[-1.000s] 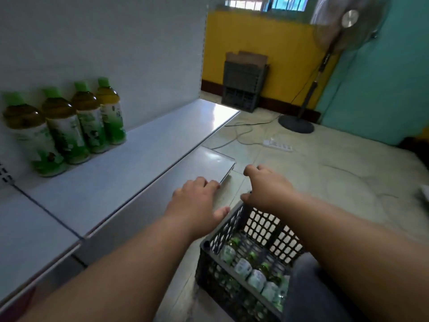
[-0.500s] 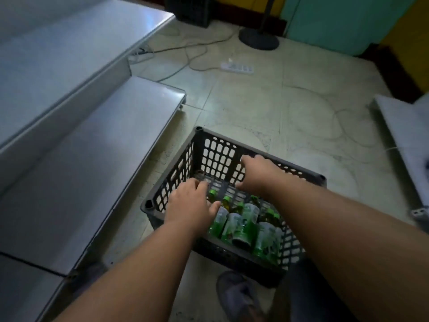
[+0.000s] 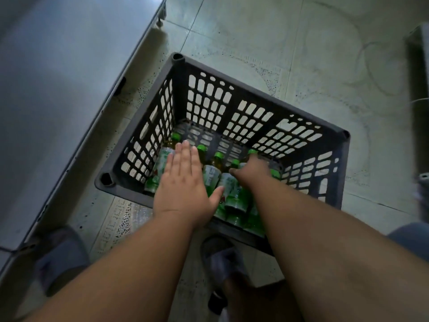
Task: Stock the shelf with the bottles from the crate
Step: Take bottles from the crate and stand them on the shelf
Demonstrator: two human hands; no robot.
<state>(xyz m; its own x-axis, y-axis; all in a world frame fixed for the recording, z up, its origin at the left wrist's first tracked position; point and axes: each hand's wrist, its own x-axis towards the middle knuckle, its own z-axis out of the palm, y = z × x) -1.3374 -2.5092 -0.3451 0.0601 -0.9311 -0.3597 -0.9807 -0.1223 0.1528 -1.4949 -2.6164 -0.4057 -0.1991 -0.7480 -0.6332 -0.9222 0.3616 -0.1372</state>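
The bottles [image 3: 217, 180] lie heaped in the near half of the crate [image 3: 255, 117], most of them on their sides with green caps pointing toward the far wall and bases toward the person, so their long axes run near-to-far, roughly in line with both forearms. The crate stands on the floor [image 3: 301, 54] directly in front of the person, and both hands are already down inside it.

The left hand [image 3: 183, 182] hovers flat over the left-side bottles, fingers straight and together, thumb spread out to the right; it grips nothing yet. The right hand [image 3: 251, 170] is deeper in, right among the middle and right-hand bottles, and looks the nearer of the two to a grasp. It is blurred, so I cannot tell whether its fingers have curled round a bottle.

The shelf [image 3: 58, 101] runs along the left of the crate, just beside it, so a lifted bottle would probably travel up and leftward. A slippered foot [image 3: 222, 259] rests by the crate's near wall.
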